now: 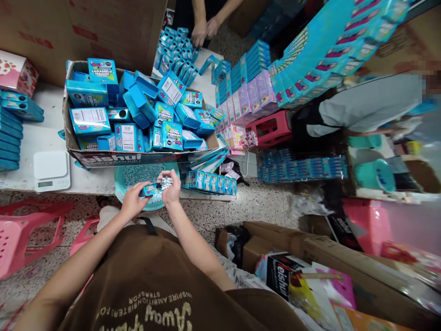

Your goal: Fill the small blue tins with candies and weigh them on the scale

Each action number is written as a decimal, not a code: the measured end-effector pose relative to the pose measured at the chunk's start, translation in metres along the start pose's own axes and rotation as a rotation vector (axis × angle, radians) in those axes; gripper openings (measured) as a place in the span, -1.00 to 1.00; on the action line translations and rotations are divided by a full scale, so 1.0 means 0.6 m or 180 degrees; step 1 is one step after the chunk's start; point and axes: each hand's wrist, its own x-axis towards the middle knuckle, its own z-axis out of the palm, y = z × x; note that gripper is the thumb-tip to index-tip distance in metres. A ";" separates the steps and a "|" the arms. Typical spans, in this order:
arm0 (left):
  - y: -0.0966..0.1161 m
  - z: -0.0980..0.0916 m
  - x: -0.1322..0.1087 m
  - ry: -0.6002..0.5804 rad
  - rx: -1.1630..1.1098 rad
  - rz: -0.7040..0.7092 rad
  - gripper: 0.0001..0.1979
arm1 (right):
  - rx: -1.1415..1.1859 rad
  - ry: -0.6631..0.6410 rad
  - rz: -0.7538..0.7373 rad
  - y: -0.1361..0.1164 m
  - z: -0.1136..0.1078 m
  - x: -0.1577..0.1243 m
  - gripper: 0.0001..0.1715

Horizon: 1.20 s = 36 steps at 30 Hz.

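My left hand [132,198] pinching a small blue box [150,189], my right hand [171,186] cupped around white candies [166,182], teal basin [121,180] beneath, cardboard carton [138,158] of blue boxes behind

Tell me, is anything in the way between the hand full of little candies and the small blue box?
Nothing visible is. The right hand holds a bunch of small white candies right at the open end of the small blue box, which the left hand grips. Both hang over the teal basin.
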 end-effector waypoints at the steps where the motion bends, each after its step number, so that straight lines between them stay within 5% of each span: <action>1: 0.000 0.001 0.000 0.0003 -0.0012 -0.0011 -0.60 | -0.0015 0.0056 0.0005 0.001 0.001 0.001 -0.61; 8: -0.007 0.012 -0.002 0.0122 -0.0236 -0.0291 -0.60 | 0.0002 -0.0032 -0.0301 0.000 0.006 0.002 -0.53; 13: -0.003 0.001 0.004 -0.0057 0.0039 0.0035 -0.59 | -0.0147 -0.0142 -0.0248 -0.003 0.007 0.000 -0.54; 23: 0.005 -0.002 0.011 0.0043 -0.0380 -0.0074 -0.61 | -0.0108 0.0126 0.0094 -0.025 0.021 -0.002 -0.51; 36: 0.008 0.006 0.013 0.0214 -0.0544 0.0048 -0.66 | -0.0221 0.0260 -0.0053 -0.031 0.033 0.000 -0.52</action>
